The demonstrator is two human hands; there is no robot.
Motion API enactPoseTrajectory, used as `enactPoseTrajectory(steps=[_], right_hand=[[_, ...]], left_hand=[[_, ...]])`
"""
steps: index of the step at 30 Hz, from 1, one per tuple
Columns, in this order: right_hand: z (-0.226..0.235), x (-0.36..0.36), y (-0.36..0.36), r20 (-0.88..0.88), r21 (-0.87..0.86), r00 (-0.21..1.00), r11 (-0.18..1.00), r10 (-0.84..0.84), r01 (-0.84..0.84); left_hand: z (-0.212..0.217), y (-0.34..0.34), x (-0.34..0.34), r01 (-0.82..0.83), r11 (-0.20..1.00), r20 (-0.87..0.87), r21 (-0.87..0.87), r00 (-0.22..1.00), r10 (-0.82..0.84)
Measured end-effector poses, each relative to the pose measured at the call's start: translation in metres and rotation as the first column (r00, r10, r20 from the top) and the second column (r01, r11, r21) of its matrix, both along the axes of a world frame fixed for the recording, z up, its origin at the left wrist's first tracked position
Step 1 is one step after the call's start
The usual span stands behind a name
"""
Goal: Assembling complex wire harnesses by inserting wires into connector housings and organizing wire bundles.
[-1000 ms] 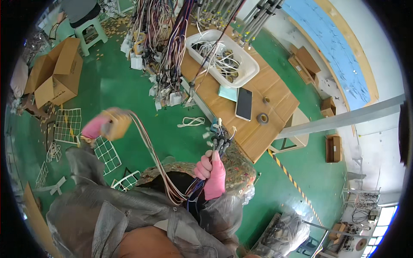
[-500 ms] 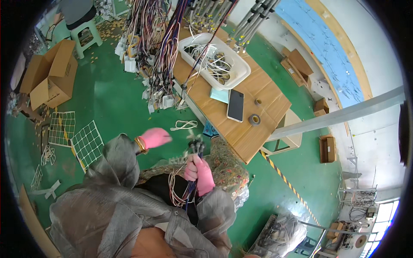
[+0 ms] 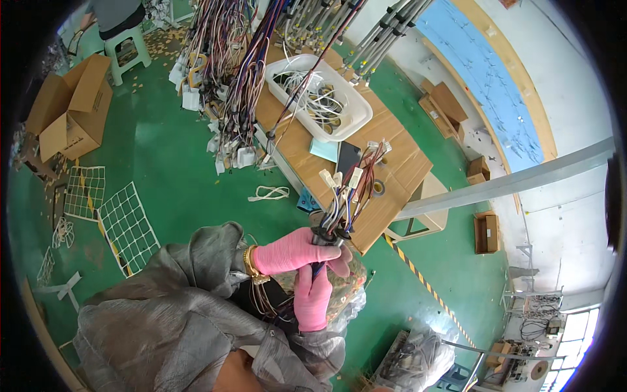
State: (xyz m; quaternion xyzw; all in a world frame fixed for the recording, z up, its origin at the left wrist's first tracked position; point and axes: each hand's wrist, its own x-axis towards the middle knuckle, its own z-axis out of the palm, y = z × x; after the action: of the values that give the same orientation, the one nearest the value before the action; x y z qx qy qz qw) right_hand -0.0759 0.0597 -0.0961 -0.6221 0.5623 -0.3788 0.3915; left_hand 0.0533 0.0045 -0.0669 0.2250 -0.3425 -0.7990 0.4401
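A bundle of wire harnesses (image 3: 336, 212) stands upright before my lap, its white connectors fanned out at the top over the table edge. Black collar-like parts gather its wires just above my hands. My left hand (image 3: 290, 251), in a pink glove with bare fingertips and gold bangles at the wrist, is closed around the bundle under these collars. Just below, my right hand (image 3: 312, 302), gloved alike, grips the wires lower down. The loose wire tails (image 3: 264, 302) hang over my lap. Fingers and wires overlap, so part of each grip is hidden.
On the brown-topped table (image 3: 401, 176) are a white tub (image 3: 362, 117) of cables, a dark phone (image 3: 348, 155) and a tape roll (image 3: 378, 188). Harnesses (image 3: 238, 111) hang at its left. A cardboard box (image 3: 81, 108), wire racks (image 3: 128, 225) and a white cord (image 3: 269, 193) lie on the floor.
My left hand has moved right from empty air and closed on the bundle. The connectors now rise higher, over the table edge. My right hand still grips the wires, slightly lower.
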Motion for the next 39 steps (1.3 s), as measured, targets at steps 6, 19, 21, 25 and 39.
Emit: enactPoseTrajectory(steps=[6,19,21,25,39], right_hand=[[0.002,-0.006,0.014,0.341,0.108,0.937,0.993,-0.071,0.036],[0.007,0.002,0.022,0.438,0.001,0.890,0.990,-0.130,0.144],[0.007,0.000,0.023,0.442,-0.023,0.893,0.994,-0.084,0.104],[0.000,-0.007,0.022,0.286,0.047,0.957,0.998,-0.053,0.041],[-0.019,-0.006,0.018,0.198,-0.040,0.939,0.955,-0.280,0.294]], left_hand=[[-0.006,0.006,-0.013,0.010,0.999,0.112,-0.035,0.994,-0.006],[0.001,0.009,-0.007,0.141,0.990,0.355,-0.021,0.927,-0.125],[0.007,0.009,-0.006,0.059,0.998,0.268,-0.032,0.962,-0.048],[0.007,0.009,-0.007,0.011,1.000,-0.006,0.020,1.000,-0.011],[-0.024,0.012,-0.029,-0.109,0.895,0.406,-0.432,0.863,0.301]])
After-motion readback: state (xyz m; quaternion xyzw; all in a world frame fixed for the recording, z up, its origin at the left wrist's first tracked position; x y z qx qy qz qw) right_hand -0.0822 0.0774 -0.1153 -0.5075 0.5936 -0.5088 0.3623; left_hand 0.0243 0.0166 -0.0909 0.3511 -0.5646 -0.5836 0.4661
